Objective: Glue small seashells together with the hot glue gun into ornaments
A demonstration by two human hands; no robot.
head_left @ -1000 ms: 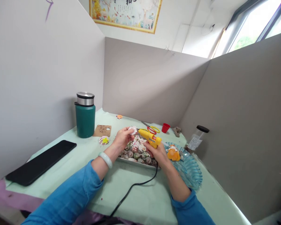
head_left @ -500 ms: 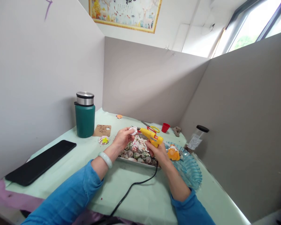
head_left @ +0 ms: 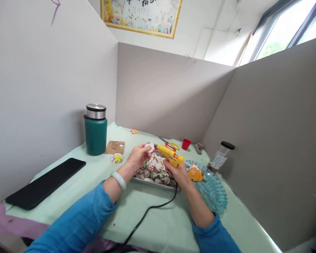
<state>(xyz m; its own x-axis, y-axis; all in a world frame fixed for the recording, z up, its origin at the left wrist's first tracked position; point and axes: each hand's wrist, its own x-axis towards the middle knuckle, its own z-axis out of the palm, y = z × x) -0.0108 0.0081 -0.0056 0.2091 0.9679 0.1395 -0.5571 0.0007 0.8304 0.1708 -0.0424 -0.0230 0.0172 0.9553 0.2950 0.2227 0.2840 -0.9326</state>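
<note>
My left hand [head_left: 137, 157] pinches a small white shell [head_left: 149, 146] above a metal tray [head_left: 147, 180] heaped with several coloured shells [head_left: 154, 168]. My right hand [head_left: 177, 172] grips a yellow glue gun [head_left: 170, 155] whose nozzle points left and touches the held shell. The gun's black cord [head_left: 147, 214] trails toward me over the tray's front edge. A pale bangle [head_left: 118, 179] sits on my left wrist. Both sleeves are blue.
A blue glass dish [head_left: 213, 191] with an orange shell [head_left: 195, 173] lies right of the tray. A green flask [head_left: 96, 129], cork tag [head_left: 115, 147], black phone [head_left: 44, 183], scissors [head_left: 170, 144], red cup [head_left: 185, 143] and lidded jar [head_left: 221, 155] stand around. Grey partitions enclose the desk.
The glue gun has shifted slightly up and right, its nozzle staying at the shell. My left hand has barely moved.
</note>
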